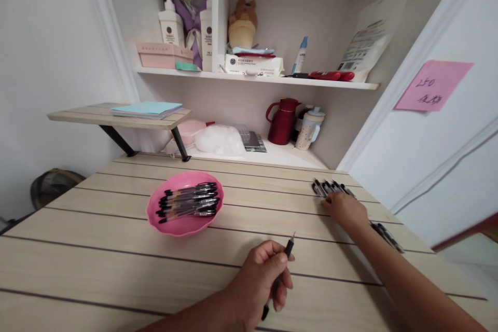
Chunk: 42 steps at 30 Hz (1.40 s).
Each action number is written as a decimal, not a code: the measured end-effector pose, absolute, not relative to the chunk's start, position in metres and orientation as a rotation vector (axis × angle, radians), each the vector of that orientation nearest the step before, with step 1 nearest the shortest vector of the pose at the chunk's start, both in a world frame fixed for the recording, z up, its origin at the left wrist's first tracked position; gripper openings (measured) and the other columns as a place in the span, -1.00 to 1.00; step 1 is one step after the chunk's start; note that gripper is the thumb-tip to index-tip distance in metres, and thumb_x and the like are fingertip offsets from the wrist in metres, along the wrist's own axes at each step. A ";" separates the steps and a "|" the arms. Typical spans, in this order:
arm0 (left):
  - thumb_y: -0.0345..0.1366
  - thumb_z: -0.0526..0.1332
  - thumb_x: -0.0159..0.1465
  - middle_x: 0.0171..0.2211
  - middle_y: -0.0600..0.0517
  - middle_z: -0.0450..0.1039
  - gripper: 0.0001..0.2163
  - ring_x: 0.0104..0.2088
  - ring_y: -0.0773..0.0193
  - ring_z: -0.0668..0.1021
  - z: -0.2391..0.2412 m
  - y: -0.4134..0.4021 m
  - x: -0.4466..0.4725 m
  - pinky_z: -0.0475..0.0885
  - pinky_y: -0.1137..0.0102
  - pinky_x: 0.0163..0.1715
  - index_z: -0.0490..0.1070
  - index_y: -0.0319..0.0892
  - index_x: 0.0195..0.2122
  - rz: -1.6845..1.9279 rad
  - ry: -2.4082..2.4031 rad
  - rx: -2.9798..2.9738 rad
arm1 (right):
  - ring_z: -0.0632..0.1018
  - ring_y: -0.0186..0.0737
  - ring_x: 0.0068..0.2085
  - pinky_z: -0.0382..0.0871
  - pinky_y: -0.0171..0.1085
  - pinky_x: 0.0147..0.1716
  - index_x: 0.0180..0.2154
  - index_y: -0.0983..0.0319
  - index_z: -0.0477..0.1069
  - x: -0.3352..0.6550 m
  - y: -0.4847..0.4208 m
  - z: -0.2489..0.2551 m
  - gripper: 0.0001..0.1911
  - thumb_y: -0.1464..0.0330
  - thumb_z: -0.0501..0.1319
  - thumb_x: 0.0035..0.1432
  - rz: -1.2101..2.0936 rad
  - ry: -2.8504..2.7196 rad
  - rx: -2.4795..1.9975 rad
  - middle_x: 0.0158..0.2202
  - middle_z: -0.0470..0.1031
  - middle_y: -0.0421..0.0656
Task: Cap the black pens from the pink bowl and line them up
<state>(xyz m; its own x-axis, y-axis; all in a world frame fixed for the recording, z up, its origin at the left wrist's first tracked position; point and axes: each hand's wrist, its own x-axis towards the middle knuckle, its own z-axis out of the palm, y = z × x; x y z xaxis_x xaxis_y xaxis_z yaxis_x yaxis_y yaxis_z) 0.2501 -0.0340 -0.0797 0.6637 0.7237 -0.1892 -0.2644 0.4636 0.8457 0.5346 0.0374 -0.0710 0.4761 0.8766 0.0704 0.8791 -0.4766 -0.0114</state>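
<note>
Left hand [259, 282], lower centre of frame, pinches one uncapped pen [280, 270] between thumb and fingers, tip pointing up and away. Right hand [344, 210], right of centre, lies palm-down with fingers spread on a row of pens [330, 188] lined up on the table [97, 249] (row runs on under the forearm toward the right edge). Pink bowl [184, 210], centre left, holds a pile of pens [189, 199], roughly a dozen. My read: partway through, a good batch laid out, one pen in hand, the bowl's load left.
</note>
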 end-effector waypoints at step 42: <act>-0.25 0.24 0.05 -0.24 -0.02 0.40 -0.76 -0.18 0.29 0.45 -0.053 -0.002 0.281 0.26 0.37 -0.14 0.25 -0.15 -0.29 1.007 0.506 0.526 | 0.30 -0.35 -0.53 0.15 -0.39 -0.54 -0.52 0.23 0.27 0.385 -0.057 -0.061 -0.86 0.34 0.04 0.01 0.596 -1.544 -1.574 -0.59 0.30 -0.25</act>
<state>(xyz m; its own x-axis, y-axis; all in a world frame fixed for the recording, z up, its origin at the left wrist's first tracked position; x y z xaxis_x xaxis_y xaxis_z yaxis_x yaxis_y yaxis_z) 0.2807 -0.0019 -0.0531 0.4428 0.8834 -0.1533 -0.6496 0.4339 0.6243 0.3853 -0.0565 -0.0613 0.1318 0.9680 0.2136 0.5734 0.1013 -0.8130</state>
